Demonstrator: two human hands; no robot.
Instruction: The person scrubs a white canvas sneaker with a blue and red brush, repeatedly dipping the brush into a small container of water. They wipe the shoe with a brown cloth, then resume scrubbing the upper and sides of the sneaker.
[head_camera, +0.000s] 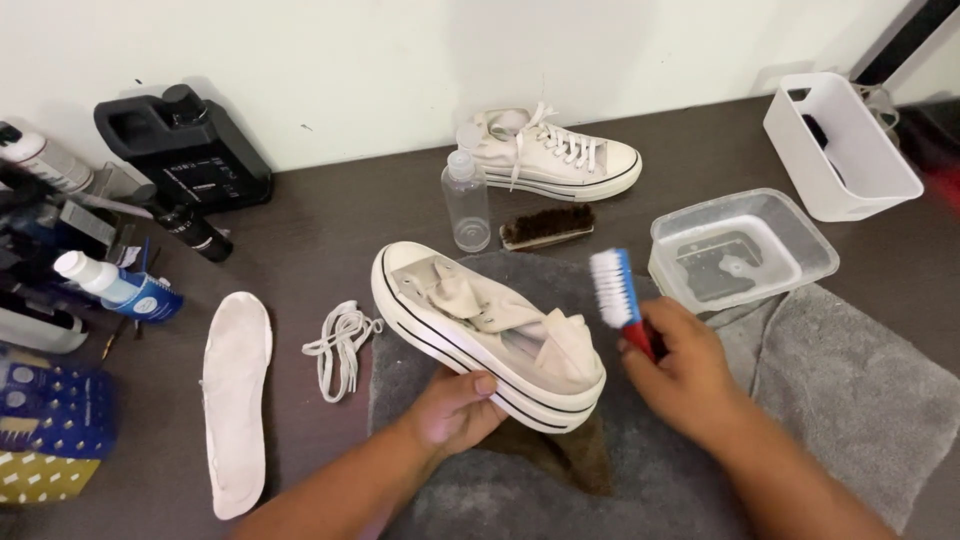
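1. My left hand (455, 408) grips the white sneaker (485, 335) at its near end, thumb over the sole edge, holding it tipped on its side on the grey towel (850, 390).
2. The sneaker's long axis runs from that end away and to the left, toe toward the loose laces (340, 345).
3. My right hand (685, 375) is closed around the red handle of a blue brush (615, 290), white bristles facing the sneaker, just right of it and not touching.
4. The left hand is on the sneaker; the right hand is near but apart.
5. Beyond the sneaker stand a clear bottle (466, 200) and a wooden brush (547, 226); the water tub (742, 247) sits right of it.
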